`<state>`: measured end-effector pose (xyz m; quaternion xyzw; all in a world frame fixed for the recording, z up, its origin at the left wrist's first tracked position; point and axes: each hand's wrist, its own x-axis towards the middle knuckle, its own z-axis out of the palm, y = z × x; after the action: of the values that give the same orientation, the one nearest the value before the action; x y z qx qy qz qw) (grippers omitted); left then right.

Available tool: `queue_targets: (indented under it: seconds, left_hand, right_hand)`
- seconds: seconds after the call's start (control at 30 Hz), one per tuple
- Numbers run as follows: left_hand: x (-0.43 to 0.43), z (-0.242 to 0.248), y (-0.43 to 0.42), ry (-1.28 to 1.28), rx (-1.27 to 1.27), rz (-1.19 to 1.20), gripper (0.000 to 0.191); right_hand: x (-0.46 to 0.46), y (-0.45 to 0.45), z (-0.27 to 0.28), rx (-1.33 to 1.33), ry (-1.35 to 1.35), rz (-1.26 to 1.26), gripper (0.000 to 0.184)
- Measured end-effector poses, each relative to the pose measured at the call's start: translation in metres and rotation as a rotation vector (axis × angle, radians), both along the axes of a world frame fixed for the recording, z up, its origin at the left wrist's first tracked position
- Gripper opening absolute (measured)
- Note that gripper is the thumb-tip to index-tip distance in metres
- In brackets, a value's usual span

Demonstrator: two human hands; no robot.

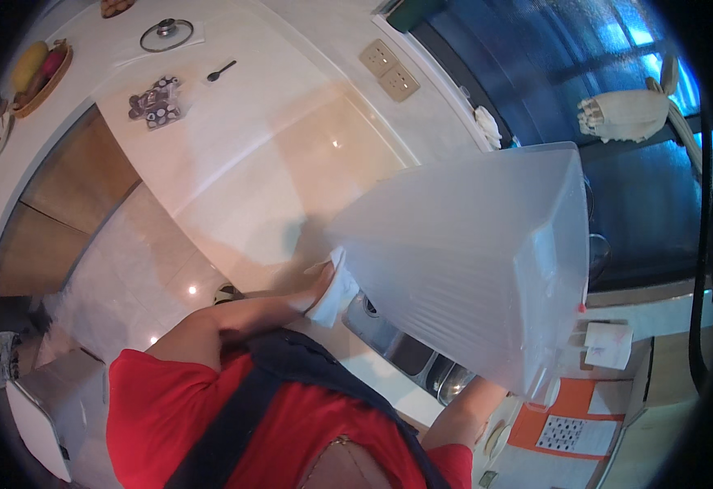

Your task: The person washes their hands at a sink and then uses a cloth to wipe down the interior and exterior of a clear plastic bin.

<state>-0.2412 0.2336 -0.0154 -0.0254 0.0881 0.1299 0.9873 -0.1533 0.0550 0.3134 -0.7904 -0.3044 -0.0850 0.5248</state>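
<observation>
My left hand (324, 281) grips a white cloth or paper towel (333, 299) against the near left edge of a large translucent plastic container (466, 244). The container is raised and tilted above the counter and sink, filling the right middle of the view. At its lower right, my right forearm (469, 403) reaches behind the container wall, and that wall hides the fingers of my right hand. Below the container, part of a steel sink (414, 354) shows, with a shiny metal pot or bowl (454, 382) at its right end.
On the white counter (240, 134) lie a dark spoon (222, 71), a patterned plastic packet (157, 104) and a glass lid (167, 35). A fruit basket (44, 82) stands far left. Wall sockets (389, 70) and a window (631, 202) are beyond. Wooden cabinets (81, 183) are at left.
</observation>
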Motion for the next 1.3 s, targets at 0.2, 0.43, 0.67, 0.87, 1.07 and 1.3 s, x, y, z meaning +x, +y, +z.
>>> queue_targets:
  seconds: [0.2,0.43,0.67,0.87,1.07,1.3]
  left_hand:
    - [-0.005,-0.039,0.007,-0.032,-0.073,0.117,0.026]
    - [-0.008,-0.030,0.014,0.064,0.068,0.201,0.016]
    - [-0.042,0.046,0.056,0.244,0.720,0.219,0.019]
    - [-0.074,0.156,0.126,0.209,1.668,0.758,0.034]
    - [-0.024,0.324,0.182,0.441,1.561,0.728,0.040]
    - [0.075,0.349,0.231,0.207,1.785,0.807,0.039]
  right_hand:
    - [0.066,0.100,0.017,-0.135,0.036,0.130,0.046]
    - [0.118,0.168,0.034,-0.224,0.053,0.179,0.046]
    - [0.145,0.196,0.043,-0.240,0.065,0.199,0.046]
    - [0.164,0.153,0.087,-0.104,0.059,0.158,0.046]
    - [0.118,0.099,0.125,-0.027,0.066,0.245,0.049]
    - [0.108,0.099,0.079,0.336,0.504,0.364,0.062]
